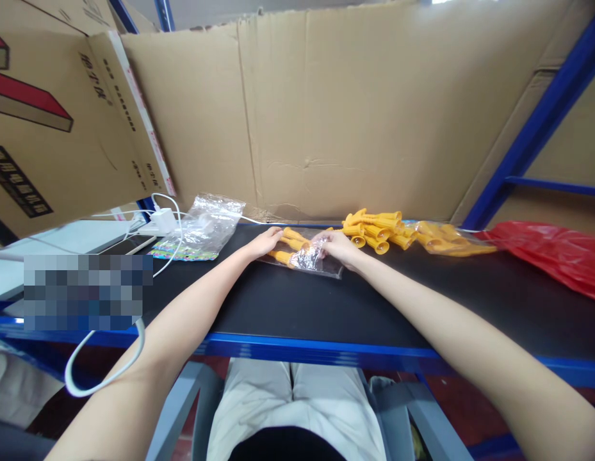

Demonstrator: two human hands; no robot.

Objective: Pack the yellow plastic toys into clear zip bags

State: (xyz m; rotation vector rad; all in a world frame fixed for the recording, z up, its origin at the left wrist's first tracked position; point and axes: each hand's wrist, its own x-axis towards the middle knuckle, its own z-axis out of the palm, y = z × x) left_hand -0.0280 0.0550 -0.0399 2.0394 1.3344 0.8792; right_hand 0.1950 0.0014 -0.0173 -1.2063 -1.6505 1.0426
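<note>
On the black tabletop lies a clear plastic bag (321,264) with a few yellow horn-shaped plastic pieces (294,242) inside. My left hand (266,243) is closed on the bag's left end, beside the yellow pieces. At the right part of the bag, the bent fingers of my right hand (339,248) pinch the shiny film. Just past my right hand is a loose pile of the same yellow flared pieces (381,229). Another clear bag of yellow pieces (444,238) rests to the right of that pile.
A red plastic bag (551,253) lies at the far right. To the left are an empty-looking clear bag (213,221), a phone (129,244), a white charger (163,221) and cables. Cardboard (326,115) walls the back; the table has a blue edge (316,349).
</note>
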